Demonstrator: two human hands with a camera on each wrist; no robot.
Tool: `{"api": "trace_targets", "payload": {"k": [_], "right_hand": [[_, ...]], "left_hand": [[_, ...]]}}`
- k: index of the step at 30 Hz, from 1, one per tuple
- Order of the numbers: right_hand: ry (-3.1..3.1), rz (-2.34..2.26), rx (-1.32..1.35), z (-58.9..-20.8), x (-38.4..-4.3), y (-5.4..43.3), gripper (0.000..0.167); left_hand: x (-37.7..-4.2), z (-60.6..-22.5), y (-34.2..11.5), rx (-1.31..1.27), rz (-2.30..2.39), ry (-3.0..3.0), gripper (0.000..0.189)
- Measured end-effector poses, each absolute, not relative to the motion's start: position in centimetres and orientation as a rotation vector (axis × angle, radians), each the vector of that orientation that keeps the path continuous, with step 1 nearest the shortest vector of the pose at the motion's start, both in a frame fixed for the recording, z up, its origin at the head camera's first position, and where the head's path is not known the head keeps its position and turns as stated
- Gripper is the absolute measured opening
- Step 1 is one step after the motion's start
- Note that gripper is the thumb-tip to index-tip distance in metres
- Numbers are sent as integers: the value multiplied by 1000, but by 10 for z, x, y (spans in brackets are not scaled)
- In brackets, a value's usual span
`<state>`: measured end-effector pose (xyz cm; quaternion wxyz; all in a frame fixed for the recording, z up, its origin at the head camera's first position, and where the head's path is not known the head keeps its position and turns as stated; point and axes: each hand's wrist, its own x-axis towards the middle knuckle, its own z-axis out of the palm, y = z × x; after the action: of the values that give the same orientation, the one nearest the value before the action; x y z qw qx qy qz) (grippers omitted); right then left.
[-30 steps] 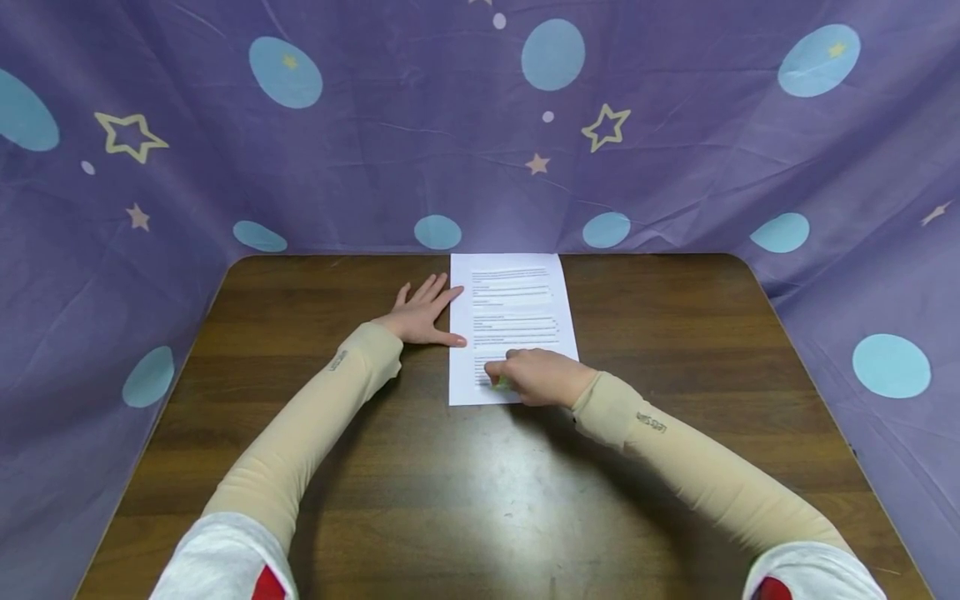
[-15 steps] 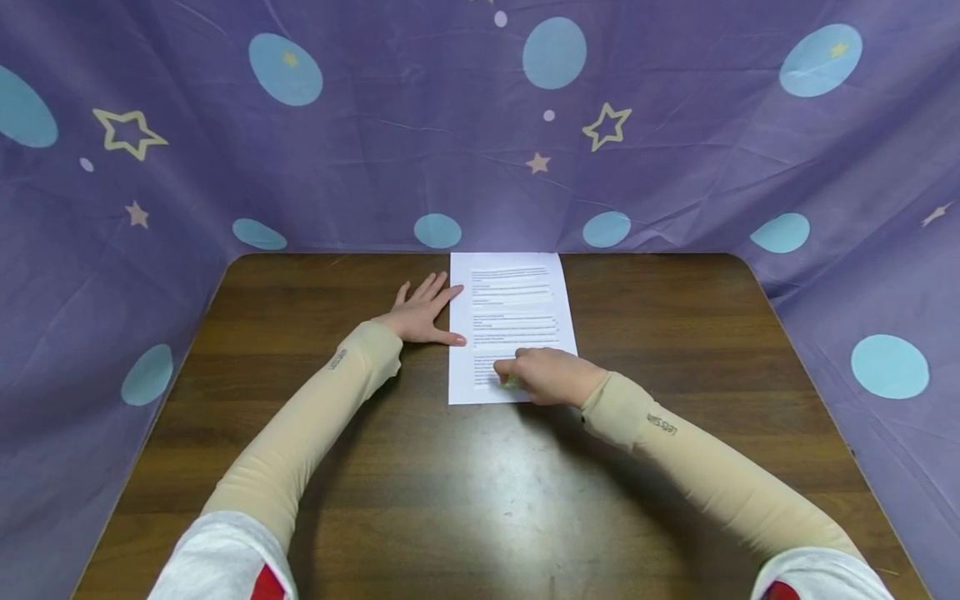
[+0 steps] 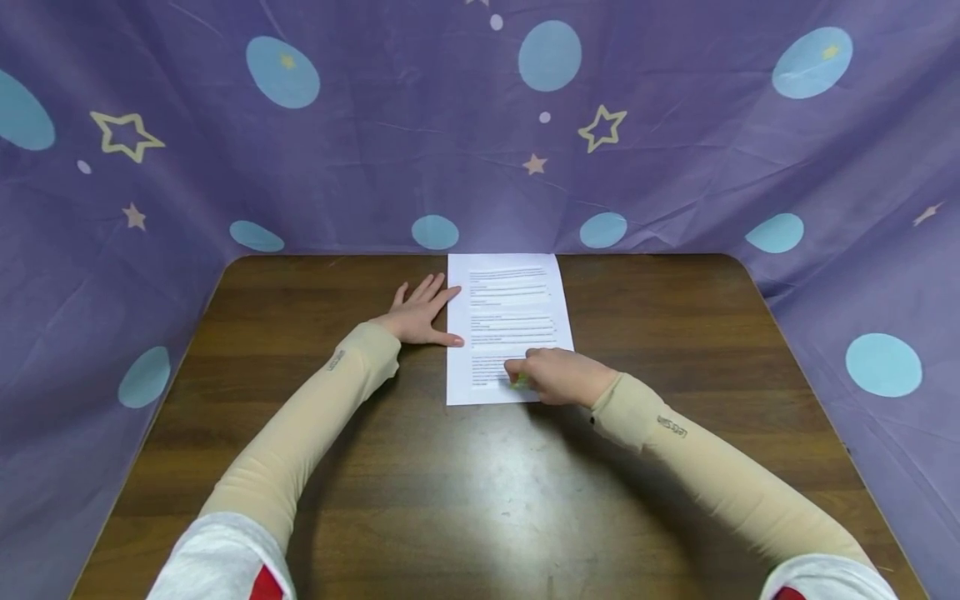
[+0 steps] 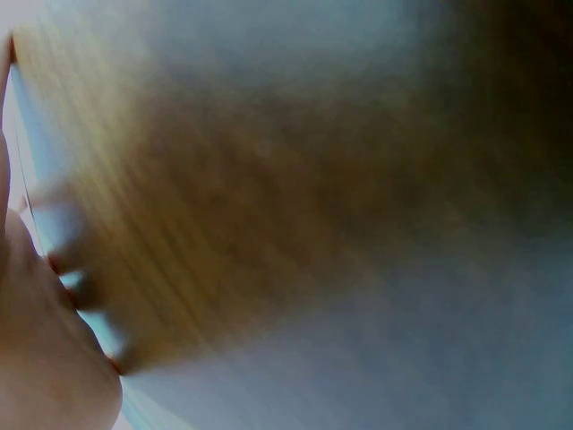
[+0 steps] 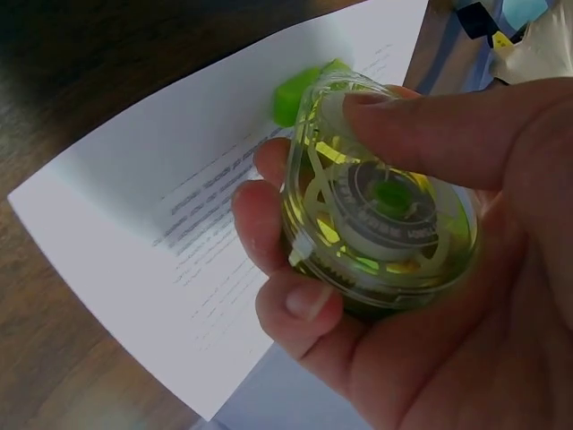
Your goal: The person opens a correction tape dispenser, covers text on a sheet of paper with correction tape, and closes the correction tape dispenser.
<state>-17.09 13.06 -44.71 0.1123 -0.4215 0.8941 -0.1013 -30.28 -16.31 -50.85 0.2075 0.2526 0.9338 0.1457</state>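
Note:
A printed sheet of paper (image 3: 459, 375) lies at the far side of the table. My left hand (image 3: 418, 322) is spread flat at its left edge, with thumb and forefinger on the margin. The left wrist view catches only part of that hand (image 4: 49, 349), beside blurred wood. Over the lower lines of print, my right hand (image 3: 566, 377) grips a clear, yellow-green correction tape dispenser (image 5: 385, 206). Thumb on one face, fingers curled round the other side, it holds the dispenser with its bright green end piece (image 5: 294, 97) toward the paper. Whether the tip touches the sheet is hidden.
The brown wooden table (image 3: 420, 492) stretches around the sheet and toward me. A purple curtain (image 3: 360, 167) with blue dots and stars stands behind and at both sides.
My right hand has slid a little to the right across the lower print, with the correction tape in its grip. The left hand and the sheet stay in place.

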Motion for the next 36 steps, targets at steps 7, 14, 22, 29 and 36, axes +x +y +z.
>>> {"api": "trace_targets", "payload": {"k": [7, 14, 22, 29, 36], "right_hand": [[2642, -329, -1228, -450, -171, 137, 26], [2603, -368, -1275, -449, -172, 144, 28], [2562, -488, -1243, -456, -177, 159, 39], [2553, -594, -1121, -455, -180, 171, 20], [2544, -658, -1018, -453, -185, 178, 14]], "left_hand": [[-300, -502, -162, 714, 365, 2610, 120], [-289, -487, -161, 739, 393, 2619, 117], [-288, -488, -158, 740, 424, 2632, 114], [-297, -501, -162, 723, 462, 2622, 119], [-287, -496, -160, 752, 456, 2643, 114]]}}
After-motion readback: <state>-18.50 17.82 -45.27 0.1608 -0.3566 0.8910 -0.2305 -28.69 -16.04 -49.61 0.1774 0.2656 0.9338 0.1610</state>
